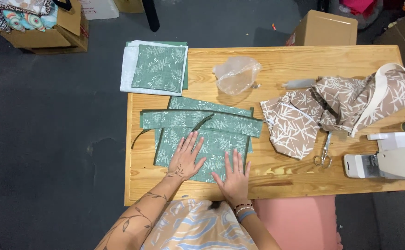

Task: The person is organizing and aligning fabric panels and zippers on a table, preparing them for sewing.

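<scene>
Mostly wood table [276, 178], dark grey floor [49, 139], cardboard boxes [325, 28] behind.

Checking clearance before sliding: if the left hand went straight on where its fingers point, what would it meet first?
Probably the long green leaf-print fabric strip lying across the panel, just beyond the left hand.
</scene>
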